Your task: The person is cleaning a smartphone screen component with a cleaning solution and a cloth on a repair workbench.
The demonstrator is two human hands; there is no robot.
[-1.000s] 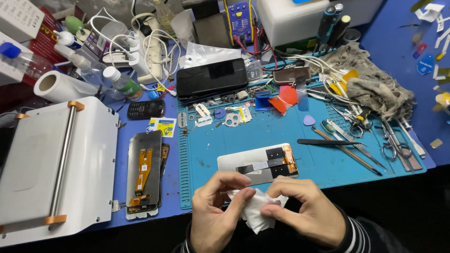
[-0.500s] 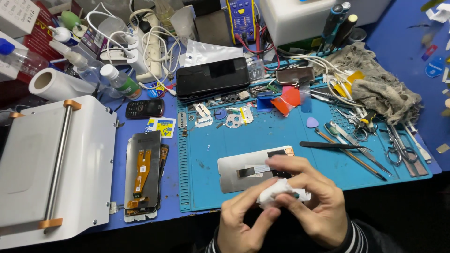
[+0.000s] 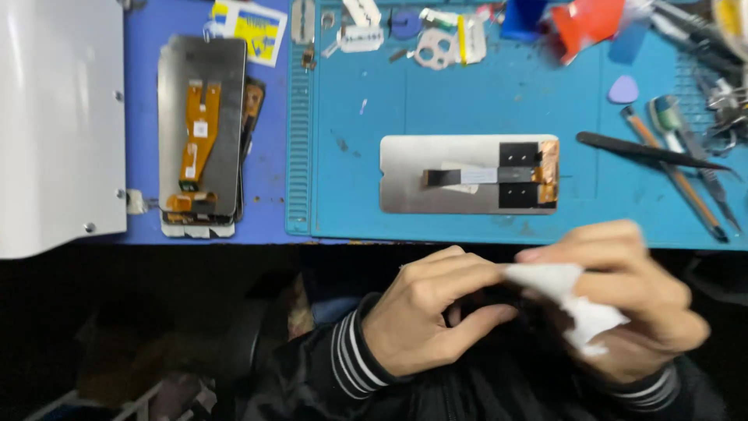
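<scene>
1. The blue rectangular silicone work mat [image 3: 499,101] supports the parts at 12 o'clock.
2. The silver rectangular phone display panel [image 3: 436,175] lies flex-side up, exposed for access.
3. The right hand [image 3: 623,304] and the left hand [image 3: 425,320] pinch the crumpled white wipe [image 3: 576,300] closed at 5 o'clock, below the mat edge.

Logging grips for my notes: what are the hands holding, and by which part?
Both hold a crumpled white wipe: the right hand wraps its bulk, the left hand pinches its left corner.
</scene>
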